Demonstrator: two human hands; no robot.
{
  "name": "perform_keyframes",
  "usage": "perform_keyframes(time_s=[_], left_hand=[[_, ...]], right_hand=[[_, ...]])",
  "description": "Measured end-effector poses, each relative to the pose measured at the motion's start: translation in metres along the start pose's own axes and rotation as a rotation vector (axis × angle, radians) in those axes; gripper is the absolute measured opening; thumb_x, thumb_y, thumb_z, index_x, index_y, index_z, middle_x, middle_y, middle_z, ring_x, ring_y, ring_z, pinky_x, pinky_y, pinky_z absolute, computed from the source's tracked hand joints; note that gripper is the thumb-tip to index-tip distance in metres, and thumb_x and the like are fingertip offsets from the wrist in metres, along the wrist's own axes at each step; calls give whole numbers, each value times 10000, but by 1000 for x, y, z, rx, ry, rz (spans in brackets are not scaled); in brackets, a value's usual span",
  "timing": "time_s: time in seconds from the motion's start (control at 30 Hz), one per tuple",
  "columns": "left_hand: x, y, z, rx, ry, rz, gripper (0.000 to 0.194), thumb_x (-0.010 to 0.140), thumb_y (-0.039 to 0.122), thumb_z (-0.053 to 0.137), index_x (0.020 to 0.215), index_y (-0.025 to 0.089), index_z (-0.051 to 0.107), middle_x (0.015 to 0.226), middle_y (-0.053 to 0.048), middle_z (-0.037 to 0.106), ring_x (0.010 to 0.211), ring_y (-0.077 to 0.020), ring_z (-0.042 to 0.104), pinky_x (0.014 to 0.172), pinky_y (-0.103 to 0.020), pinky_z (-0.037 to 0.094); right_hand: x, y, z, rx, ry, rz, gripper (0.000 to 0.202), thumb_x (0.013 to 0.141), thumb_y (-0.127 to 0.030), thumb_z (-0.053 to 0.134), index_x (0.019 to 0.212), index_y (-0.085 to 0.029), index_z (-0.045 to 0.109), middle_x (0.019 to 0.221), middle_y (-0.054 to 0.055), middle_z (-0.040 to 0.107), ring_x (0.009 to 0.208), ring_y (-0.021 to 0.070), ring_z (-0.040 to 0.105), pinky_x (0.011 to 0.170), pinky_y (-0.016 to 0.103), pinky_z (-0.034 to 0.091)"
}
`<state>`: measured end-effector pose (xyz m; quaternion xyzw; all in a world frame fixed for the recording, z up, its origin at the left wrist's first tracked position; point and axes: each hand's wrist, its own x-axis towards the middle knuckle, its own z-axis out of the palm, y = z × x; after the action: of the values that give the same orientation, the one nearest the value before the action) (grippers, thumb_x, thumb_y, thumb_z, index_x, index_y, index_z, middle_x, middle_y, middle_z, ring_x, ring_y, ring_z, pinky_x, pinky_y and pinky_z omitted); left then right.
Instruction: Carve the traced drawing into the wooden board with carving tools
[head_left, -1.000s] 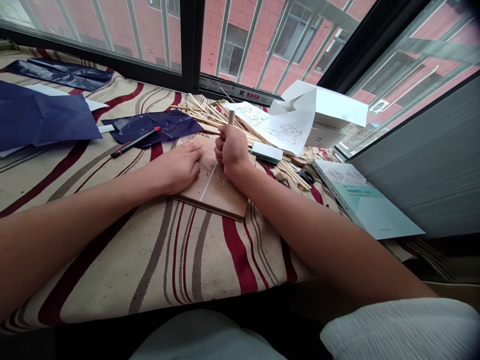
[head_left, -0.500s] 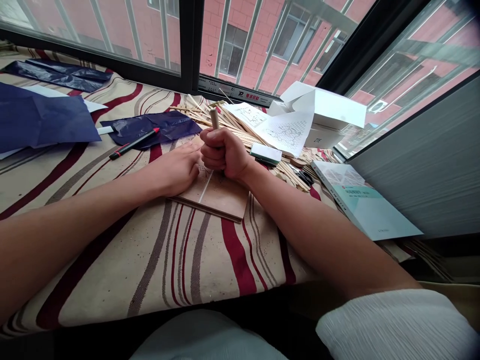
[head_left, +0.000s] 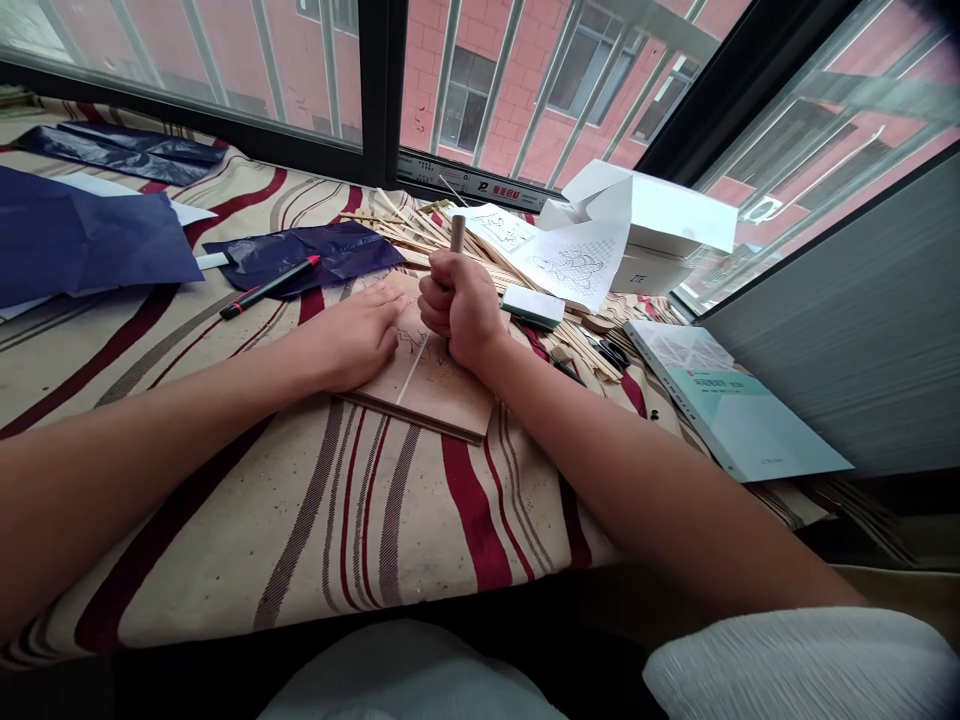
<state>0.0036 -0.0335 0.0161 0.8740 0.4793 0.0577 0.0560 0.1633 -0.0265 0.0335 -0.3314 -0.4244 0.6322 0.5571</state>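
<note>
A brown wooden board [head_left: 442, 395] with dark drawn lines and a pale stripe lies on the striped cloth. My left hand [head_left: 364, 335] rests palm down on the board's left part, holding nothing, its fingers stretched forward. Over the board's right part, my right hand [head_left: 461, 308] makes a fist round an upright tool with a wooden handle [head_left: 457, 232]. The handle's top sticks out above the fist; the tool's lower end is hidden. Small crumbs lie on the board beside the right hand.
Thin wooden strips [head_left: 420, 235], drawn sheets [head_left: 574, 265] and a white box [head_left: 660, 220] lie behind. On the right are scissors [head_left: 613, 352] and a book [head_left: 739, 410]. A marker [head_left: 268, 288] and dark blue sheets [head_left: 97, 240] lie left. A window frame [head_left: 382, 90] stands behind.
My right hand has moved a little to the right with the tool, uncovering more of the drawn lines and crumbs. My left hand has stayed nearly still.
</note>
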Motion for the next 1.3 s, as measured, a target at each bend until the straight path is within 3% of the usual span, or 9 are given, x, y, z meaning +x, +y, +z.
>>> perform_keyframes(time_s=[0.1, 0.33, 0.5, 0.73, 1.03, 1.3], left_hand=[[0, 1, -1, -6, -9, -13, 695, 989, 275, 281, 1595, -25, 444, 1723, -210, 377, 1636, -273, 319, 1362, -438, 220], [1, -6, 3, -24, 37, 54, 621, 995, 296, 287, 1454, 16, 596, 1702, -195, 426, 1623, -274, 349, 1364, -415, 229], [0, -8, 4, -20, 38, 64, 617, 1001, 290, 298, 1497, 39, 565, 1702, -181, 431, 1616, -272, 364, 1355, -435, 266], [-3, 0, -2, 2, -25, -10, 701, 999, 277, 277, 1624, -14, 407, 1736, -189, 362, 1642, -268, 304, 1367, -437, 214], [-1, -6, 2, -13, 29, 67, 663, 988, 311, 286, 1548, 37, 512, 1724, -158, 403, 1640, -243, 314, 1369, -395, 215], [-2, -8, 2, -20, 9, 53, 688, 998, 323, 274, 1561, -14, 480, 1735, -196, 363, 1645, -276, 297, 1374, -403, 197]], right_hand=[[1, -2, -9, 70, -155, 57, 422, 1020, -229, 432, 679, -260, 185, 508, -110, 146, 441, 78, 72, 383, 197, 130], [8, -2, -13, 110, -318, 141, 405, 1003, -218, 424, 680, -260, 184, 498, -112, 147, 433, 73, 46, 359, 170, 107], [8, -4, -17, 128, -329, 266, 432, 1031, -332, 437, 724, -268, 139, 514, -118, 133, 431, 79, 42, 340, 180, 135], [2, -11, -16, -8, -224, -13, 407, 981, -213, 488, 674, -252, 223, 515, -104, 194, 456, 72, 75, 383, 184, 112], [-5, -10, 1, -67, -190, 57, 416, 1002, -217, 492, 699, -262, 210, 490, -113, 211, 434, 62, 84, 383, 201, 103], [-1, -8, -4, -54, -233, 51, 414, 991, -231, 505, 710, -273, 205, 500, -116, 204, 425, 63, 90, 377, 203, 109]])
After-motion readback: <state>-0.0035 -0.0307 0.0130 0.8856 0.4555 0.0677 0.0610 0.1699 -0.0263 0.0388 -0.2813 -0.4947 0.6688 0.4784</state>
